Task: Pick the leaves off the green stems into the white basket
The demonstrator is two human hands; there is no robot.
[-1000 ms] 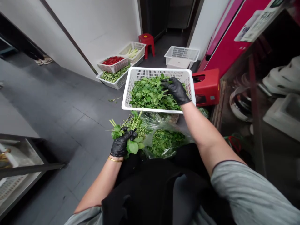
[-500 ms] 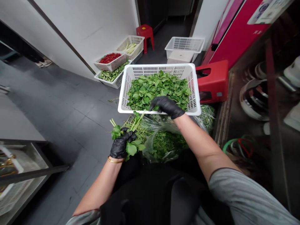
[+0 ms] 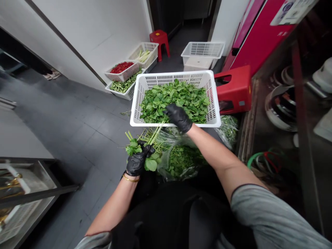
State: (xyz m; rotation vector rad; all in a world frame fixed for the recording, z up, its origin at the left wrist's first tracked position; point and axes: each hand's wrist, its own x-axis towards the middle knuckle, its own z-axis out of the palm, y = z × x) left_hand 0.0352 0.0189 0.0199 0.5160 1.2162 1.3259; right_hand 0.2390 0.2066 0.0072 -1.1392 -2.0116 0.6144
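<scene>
Both my hands wear black gloves. My left hand (image 3: pixel 138 162) is closed round a bunch of leafy green stems (image 3: pixel 145 145), held above my lap with the stalk ends pointing away from me. My right hand (image 3: pixel 178 117) hovers over the near rim of a white plastic basket (image 3: pixel 136 103) filled with picked green leaves (image 3: pixel 176 98); its fingers are curled at the top of the stems, and what they pinch, if anything, is hidden. Below the basket lies a clear plastic bag (image 3: pixel 181 159) with more greens inside.
A red plastic stool (image 3: pixel 234 90) stands right of the basket, another red stool (image 3: pixel 159 38) further back. By the wall sit white baskets of red chillies (image 3: pixel 120 67), green beans (image 3: pixel 121 86) and pale stalks (image 3: pixel 144 53). An empty-looking white basket (image 3: pixel 202 52) stands behind. Metal shelving (image 3: pixel 31 183) at left.
My right hand has drawn back from deep inside the leaf basket to its near rim, toward the bunch. My left hand has kept its hold on the stems.
</scene>
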